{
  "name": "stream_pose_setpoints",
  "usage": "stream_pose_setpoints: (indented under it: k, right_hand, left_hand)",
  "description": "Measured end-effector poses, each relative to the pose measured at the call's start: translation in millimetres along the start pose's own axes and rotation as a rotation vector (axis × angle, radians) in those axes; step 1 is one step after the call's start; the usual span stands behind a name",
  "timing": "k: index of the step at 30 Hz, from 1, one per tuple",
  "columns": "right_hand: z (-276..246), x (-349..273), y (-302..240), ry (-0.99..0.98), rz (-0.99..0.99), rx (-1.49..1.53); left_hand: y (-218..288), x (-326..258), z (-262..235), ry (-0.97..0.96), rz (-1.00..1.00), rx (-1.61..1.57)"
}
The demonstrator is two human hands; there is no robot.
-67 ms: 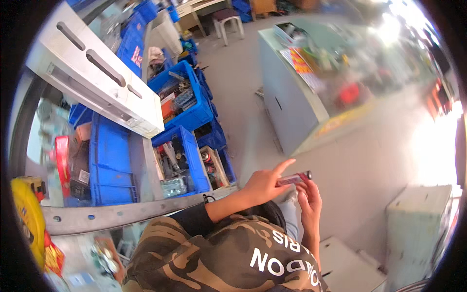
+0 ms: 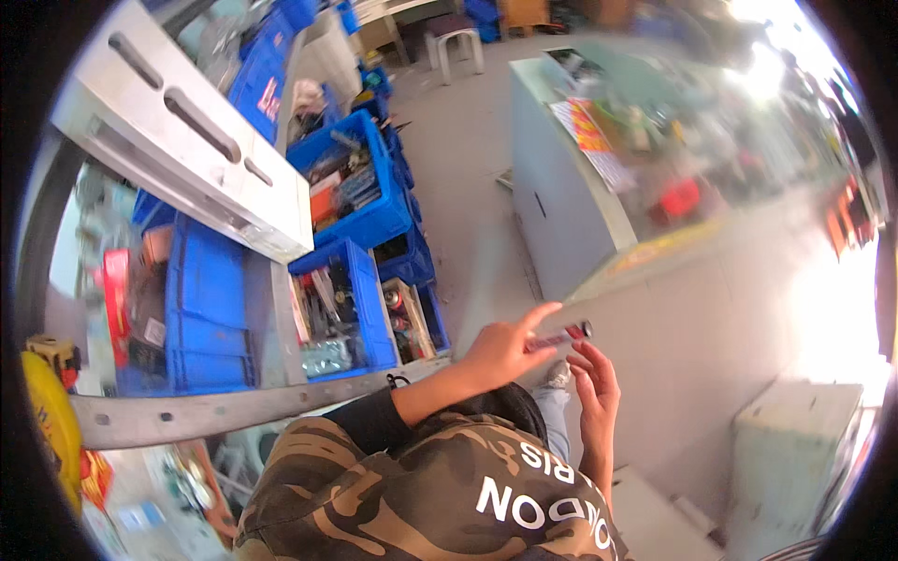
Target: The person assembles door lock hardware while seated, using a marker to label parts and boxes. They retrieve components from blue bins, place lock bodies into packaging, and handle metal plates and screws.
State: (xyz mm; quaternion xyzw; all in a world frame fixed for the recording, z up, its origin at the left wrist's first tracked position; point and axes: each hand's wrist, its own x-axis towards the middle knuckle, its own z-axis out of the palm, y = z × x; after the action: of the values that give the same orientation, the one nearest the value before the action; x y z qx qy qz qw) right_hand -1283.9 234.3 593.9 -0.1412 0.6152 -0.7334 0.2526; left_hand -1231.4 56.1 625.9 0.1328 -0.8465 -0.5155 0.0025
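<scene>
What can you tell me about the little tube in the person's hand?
The slim tube looks reddish and pale, with a dark right end; blur hides whether it is plastic or metal. In the picture it slants slightly up to the right, in front of the body, held by the left hand. The right hand has its fingertips near the dark end; contact is unclear.

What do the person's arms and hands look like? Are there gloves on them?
Nope! The left hand and right hand are bare, and so are the left forearm and right forearm. The left sleeve is brown-and-tan camouflage, with a black cuff.
</scene>
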Motion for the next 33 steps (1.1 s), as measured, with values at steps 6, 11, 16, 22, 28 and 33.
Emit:
stream_pose_setpoints:
  k: [6,11,16,22,28,33]
  right_hand:
    - [-51,117,-36,-0.402,0.255,-0.232]
    - [14,226,-55,-0.675,0.124,-0.412]
    - [122,316,-38,-0.743,-0.017,-0.385]
    - [245,397,-6,-1.093,-0.324,-0.544]
    - [393,409,79,-1.498,-0.868,-0.88]
    - [428,392,129,-1.566,-1.087,-1.222]
  left_hand:
    - [-16,40,-25,0.563,-0.213,-0.26]
    - [-51,45,-66,0.925,-0.347,-0.267]
    - [-94,45,-109,0.921,-0.546,-0.031]
    - [-103,35,-137,1.078,-0.667,-0.059]
    - [-84,32,-140,1.181,-0.919,-0.027]
    - [-83,62,-150,1.318,-1.09,-0.121]
